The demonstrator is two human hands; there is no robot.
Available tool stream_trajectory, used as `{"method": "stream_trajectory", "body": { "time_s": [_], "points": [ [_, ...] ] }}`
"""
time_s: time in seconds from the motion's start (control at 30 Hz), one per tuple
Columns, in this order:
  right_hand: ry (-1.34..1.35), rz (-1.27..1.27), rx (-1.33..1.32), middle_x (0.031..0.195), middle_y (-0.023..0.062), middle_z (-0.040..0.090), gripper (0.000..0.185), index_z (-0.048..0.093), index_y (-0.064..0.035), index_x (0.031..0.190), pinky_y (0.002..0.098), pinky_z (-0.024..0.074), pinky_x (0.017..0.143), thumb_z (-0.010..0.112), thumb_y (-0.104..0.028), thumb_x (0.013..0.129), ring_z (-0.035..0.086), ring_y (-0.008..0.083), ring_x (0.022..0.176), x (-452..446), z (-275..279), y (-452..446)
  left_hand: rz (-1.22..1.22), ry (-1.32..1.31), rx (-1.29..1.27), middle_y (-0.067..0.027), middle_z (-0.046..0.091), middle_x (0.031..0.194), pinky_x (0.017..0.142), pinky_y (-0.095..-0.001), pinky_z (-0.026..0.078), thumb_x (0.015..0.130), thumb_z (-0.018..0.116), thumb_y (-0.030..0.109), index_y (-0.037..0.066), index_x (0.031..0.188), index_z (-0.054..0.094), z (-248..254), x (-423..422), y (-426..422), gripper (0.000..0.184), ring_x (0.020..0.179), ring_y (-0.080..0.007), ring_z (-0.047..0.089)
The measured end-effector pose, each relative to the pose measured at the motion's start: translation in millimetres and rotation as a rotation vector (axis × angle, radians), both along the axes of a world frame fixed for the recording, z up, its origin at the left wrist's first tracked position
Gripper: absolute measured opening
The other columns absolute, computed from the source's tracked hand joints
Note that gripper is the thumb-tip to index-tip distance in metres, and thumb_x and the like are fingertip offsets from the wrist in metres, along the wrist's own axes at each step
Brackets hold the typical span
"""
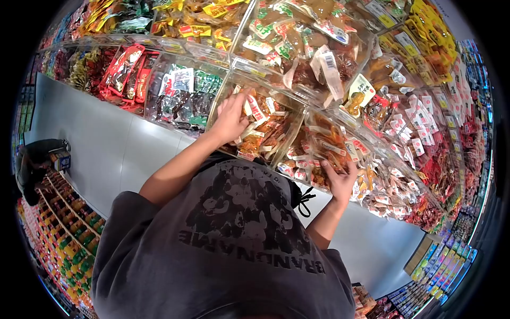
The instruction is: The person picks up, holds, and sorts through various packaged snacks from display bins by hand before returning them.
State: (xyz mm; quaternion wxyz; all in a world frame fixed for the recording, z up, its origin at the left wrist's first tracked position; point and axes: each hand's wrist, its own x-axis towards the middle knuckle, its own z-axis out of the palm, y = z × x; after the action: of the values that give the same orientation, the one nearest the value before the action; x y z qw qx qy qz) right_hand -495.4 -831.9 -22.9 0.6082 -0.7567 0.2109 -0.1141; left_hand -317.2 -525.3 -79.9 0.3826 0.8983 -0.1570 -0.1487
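Observation:
My left hand (230,119) reaches into a clear bin of vacuum-packed brown snacks. Its bent fingers and thumb close on the edge of a snack packet (256,110) with a red and white label; the fingertips are partly hidden. In the neighbouring bin to the right, my right hand (341,179) has thumb and fingers at the lower edge of a shiny clear snack packet (328,142) with reddish-brown food inside. That packet lies tilted over smaller white-labelled packets (297,169). A clear divider (290,139) separates the two bins.
Higher bins hold large packets (313,37) and yellow bags (427,26). Red bags (125,74) and a dark-green packet bin (186,95) lie left. The grey counter front (133,143) drops to the floor. Another person (34,165) bends near bottled goods (69,239) at far left.

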Motion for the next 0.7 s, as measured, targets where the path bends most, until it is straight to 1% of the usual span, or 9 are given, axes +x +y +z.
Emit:
{"method": "stream_trajectory", "body": {
  "time_s": [0.1,0.13,0.17,0.27,0.4,0.5,0.57,0.63,0.7],
  "points": [
    [-0.033,-0.106,0.018,0.105,0.0112,0.073,0.037,0.063,0.0046,0.115,0.0296,0.0572,0.081,0.080,0.008,0.082,0.070,0.0179,0.092,-9,17,-11,-0.146,-0.145,0.078,-0.0193,0.049,0.142,0.111,-0.0516,0.030,0.085,0.068,0.004,0.020,0.159,0.028,0,13,-5,0.086,0.132,-0.0406,0.046],
    [-0.007,-0.135,0.019,0.104,0.0104,0.073,0.036,0.063,0.0039,0.114,0.0297,0.0570,0.082,0.079,0.008,0.082,0.070,0.0175,0.092,-12,19,-16,-0.159,-0.134,0.151,-0.0181,0.051,0.141,0.111,-0.0519,0.032,0.084,0.068,0.006,0.021,0.152,0.042,4,17,-8,0.074,0.132,-0.0390,0.047],
    [-0.007,-0.151,0.016,0.104,0.0104,0.073,0.036,0.063,0.0039,0.114,0.0297,0.0570,0.082,0.079,0.008,0.082,0.070,0.0175,0.092,-15,22,-21,-0.174,-0.135,0.146,-0.0181,0.051,0.141,0.111,-0.0519,0.032,0.084,0.068,0.006,0.021,0.152,0.042,2,21,-10,0.074,0.132,-0.0390,0.047],
    [0.008,-0.155,-0.058,0.101,0.0092,0.073,0.035,0.064,0.0023,0.115,0.0293,0.0567,0.081,0.079,0.008,0.083,0.070,0.0160,0.089,-17,25,-29,-0.328,-0.321,0.449,-0.0181,0.055,0.138,0.113,-0.0525,0.036,0.085,0.067,0.010,0.018,0.122,0.069,13,29,-16,0.038,0.131,-0.0376,0.050],
    [-0.126,-0.121,-0.144,0.093,0.0057,0.071,0.036,0.065,0.0022,0.118,0.0288,0.0568,0.081,0.077,0.008,0.084,0.070,0.0153,0.088,-11,33,-26,-0.406,-0.536,0.580,-0.0222,0.055,0.137,0.111,-0.0490,0.040,0.090,0.063,0.016,0.017,0.116,0.073,5,36,-18,0.027,0.128,-0.0389,0.053],
    [-0.029,-0.069,-0.223,0.097,0.0060,0.069,0.037,0.066,0.0046,0.118,0.0303,0.0568,0.084,0.076,0.011,0.082,0.069,0.0163,0.095,-5,40,-26,-0.418,-0.481,0.491,-0.0183,0.057,0.136,0.109,-0.0466,0.042,0.090,0.065,0.016,0.015,0.109,0.074,19,41,-17,0.021,0.127,-0.0368,0.055],
    [-0.078,0.056,-0.422,0.109,0.0104,0.067,0.039,0.067,0.0058,0.118,0.0317,0.0561,0.088,0.074,0.014,0.080,0.068,0.0182,0.102,-1,40,-30,-0.417,-0.460,0.438,-0.0149,0.058,0.135,0.107,-0.0458,0.043,0.091,0.065,0.016,0.016,0.108,0.075,25,44,-13,0.019,0.126,-0.0340,0.056],
    [-0.007,0.090,-0.374,0.118,0.0129,0.064,0.042,0.067,0.0058,0.119,0.0319,0.0551,0.092,0.072,0.016,0.079,0.067,0.0202,0.106,2,45,-33,-0.417,-0.435,0.384,-0.0115,0.060,0.134,0.105,-0.0450,0.043,0.093,0.065,0.017,0.017,0.106,0.076,31,45,-7,0.017,0.125,-0.0312,0.057],
    [0.010,0.234,-0.503,0.124,0.0143,0.063,0.048,0.067,0.0044,0.120,0.0325,0.0552,0.091,0.072,0.014,0.074,0.069,0.0248,0.106,9,48,-37,-0.374,-0.417,0.139,-0.0100,0.061,0.132,0.101,-0.0438,0.046,0.092,0.068,0.012,0.014,0.102,0.073,37,45,-3,0.011,0.120,-0.0315,0.059]
  ]
}}
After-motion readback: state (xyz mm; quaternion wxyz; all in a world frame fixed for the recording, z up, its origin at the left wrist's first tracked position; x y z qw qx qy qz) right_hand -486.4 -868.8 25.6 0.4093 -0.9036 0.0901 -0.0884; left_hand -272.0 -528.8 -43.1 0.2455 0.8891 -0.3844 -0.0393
